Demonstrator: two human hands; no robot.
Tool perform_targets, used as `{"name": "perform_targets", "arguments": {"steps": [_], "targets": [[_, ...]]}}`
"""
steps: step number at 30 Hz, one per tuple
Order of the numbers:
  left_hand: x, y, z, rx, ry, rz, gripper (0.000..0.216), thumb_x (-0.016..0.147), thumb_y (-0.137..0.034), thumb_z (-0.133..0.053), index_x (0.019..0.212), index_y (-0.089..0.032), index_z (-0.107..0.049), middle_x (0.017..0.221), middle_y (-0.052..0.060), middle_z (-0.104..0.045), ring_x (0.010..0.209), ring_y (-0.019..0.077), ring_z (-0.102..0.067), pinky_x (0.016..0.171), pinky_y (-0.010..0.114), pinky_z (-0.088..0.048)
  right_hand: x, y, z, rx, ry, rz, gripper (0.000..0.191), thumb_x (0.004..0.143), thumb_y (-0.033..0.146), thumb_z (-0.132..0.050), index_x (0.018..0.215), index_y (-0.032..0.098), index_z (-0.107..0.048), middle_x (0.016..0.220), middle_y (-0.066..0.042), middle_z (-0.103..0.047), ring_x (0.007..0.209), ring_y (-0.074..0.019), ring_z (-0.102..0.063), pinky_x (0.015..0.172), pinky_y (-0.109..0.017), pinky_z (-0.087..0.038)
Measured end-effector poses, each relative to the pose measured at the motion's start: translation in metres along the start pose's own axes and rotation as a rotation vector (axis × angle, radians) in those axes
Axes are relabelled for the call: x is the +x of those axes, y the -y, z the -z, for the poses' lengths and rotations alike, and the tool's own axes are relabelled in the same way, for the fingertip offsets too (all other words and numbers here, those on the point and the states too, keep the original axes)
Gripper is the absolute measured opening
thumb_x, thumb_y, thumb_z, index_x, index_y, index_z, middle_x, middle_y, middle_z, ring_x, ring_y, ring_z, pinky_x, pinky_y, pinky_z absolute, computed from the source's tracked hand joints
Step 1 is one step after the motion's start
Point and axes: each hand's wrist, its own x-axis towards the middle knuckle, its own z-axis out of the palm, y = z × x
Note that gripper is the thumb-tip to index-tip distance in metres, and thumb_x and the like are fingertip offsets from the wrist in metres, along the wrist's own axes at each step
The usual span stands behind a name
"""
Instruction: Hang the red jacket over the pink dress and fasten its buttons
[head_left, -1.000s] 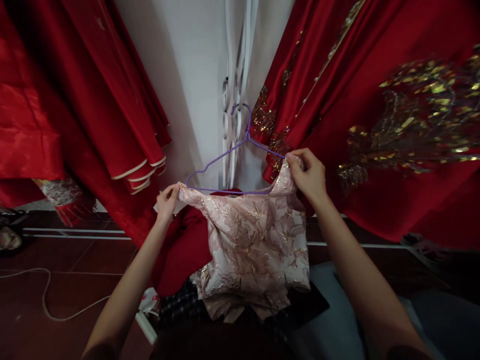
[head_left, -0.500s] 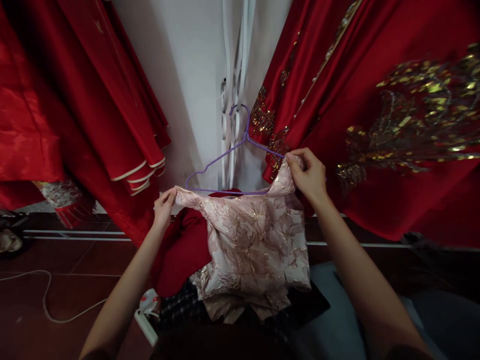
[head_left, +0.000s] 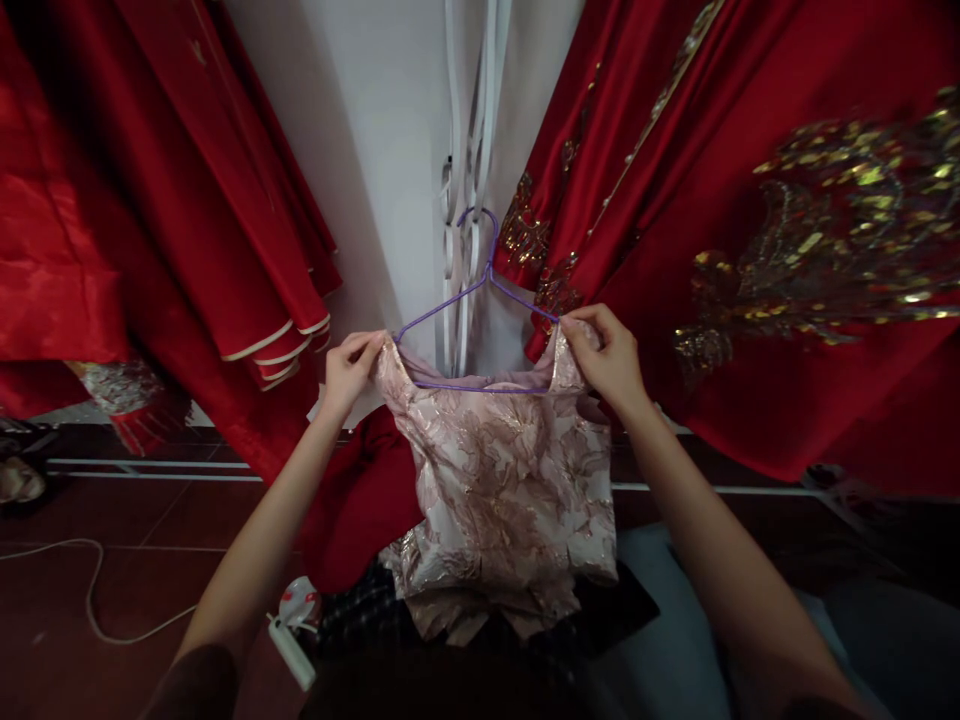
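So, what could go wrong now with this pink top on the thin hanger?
The purple hanger is thin wire and seems hung by its hook on the white rack; a pull might unhook it.
The left hand and right hand pinch the pink top at its shoulders; one shoulder could slip down the sloped wire.
The red dress nearby has gold embroidery that might snag.

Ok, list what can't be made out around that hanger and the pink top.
Head view only:
- Purple hanger: its ends are hidden under the pink top, the left hand and the right hand.
- Both hands' fingertips: tucked behind the fabric.
- Top's hem: lost in the dark pile below.
- Red gowns: cut off by the frame's edges.
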Motion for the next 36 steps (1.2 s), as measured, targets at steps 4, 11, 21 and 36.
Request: {"name": "perform_targets", "arguments": {"steps": [4,11,21,36], "targets": [[0.015,-0.012,-0.006,0.006,0.116,0.012,0.035,0.081,-0.043,-0.054,0.095,-0.015,-0.071,0.098,0.007,-0.07,0.094,0.0201,-0.062,0.088,0.03,-0.045,-0.002,-0.005,-0.004,0.035,0.013,-0.022,0.026,0.082,0.048,-0.052,0.085,0.023,-0.059,0.081,-0.003,-0.065,0.075,-0.0188,-0.059,0.067,-0.031,-0.046],[-0.03,0.065,0.024,0.067,0.239,0.503,0.025,0.053,-0.031,-0.072,0.073,-0.017,-0.065,0.076,0.006,-0.069,0.069,0.0181,-0.061,0.066,0.027,-0.048,-0.002,-0.006,-0.004,0.042,-0.008,-0.033,0.024,0.082,0.046,-0.053,0.085,0.023,-0.059,0.081,-0.003,-0.065,0.074,-0.0184,-0.06,0.069,-0.032,-0.046],[0.0,0.061,0.055,0.024,0.271,0.655,0.036,0.064,-0.052,-0.064,0.069,-0.015,-0.065,0.057,0.004,-0.063,0.055,0.0182,-0.055,0.059,0.03,-0.045,0.001,-0.003,0.0,0.052,0.022,-0.041,0.02,0.081,0.042,-0.055,0.083,0.023,-0.059,0.079,-0.002,-0.065,0.072,-0.0175,-0.059,0.067,-0.03,-0.045],[0.054,-0.101,-0.055,0.247,0.246,-0.155,0.029,0.085,-0.035,-0.053,0.064,-0.015,-0.053,0.055,-0.001,-0.044,0.063,0.0146,-0.048,0.072,0.027,-0.037,-0.007,0.048,0.024,0.019,0.188,-0.034,0.026,0.079,0.048,-0.058,0.072,0.023,-0.057,0.064,0.0,-0.064,0.056,-0.0149,-0.054,0.051,-0.027,-0.038]]}}
